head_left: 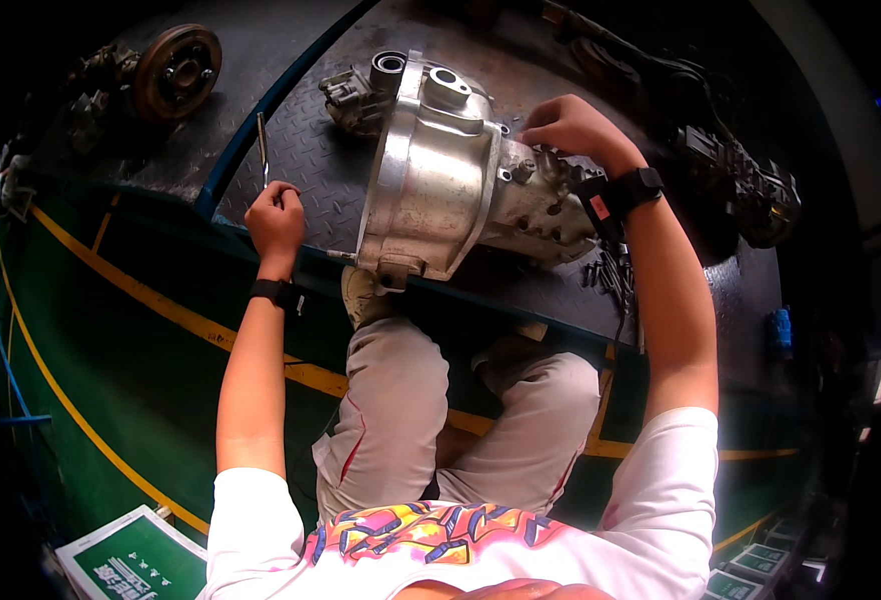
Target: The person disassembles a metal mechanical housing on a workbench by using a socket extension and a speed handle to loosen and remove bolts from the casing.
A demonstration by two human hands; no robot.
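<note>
A silver gearbox (pixel 431 180) with a wide bell-shaped housing lies on its side on the bench, its narrower ribbed end to the right. To its left, my left hand (pixel 277 215) is closed around a slim metal rod-like tool (pixel 263 145), which points up and away from me. Its exact kind is too small to tell. My right hand (pixel 573 128) reaches over the gearbox's narrow end from the right. Its fingers are bent and pressed together at the far upper side of the casing, and whatever they grip is hidden.
The bench top (pixel 311 200) is dark patterned metal plate. Behind the housing lies a small metal assembly (pixel 354 100). A rusty brake disc (pixel 179 72) stands far left, a dark gearbox assembly (pixel 741 185) far right. Loose bolts (pixel 611 275) lie near the right forearm.
</note>
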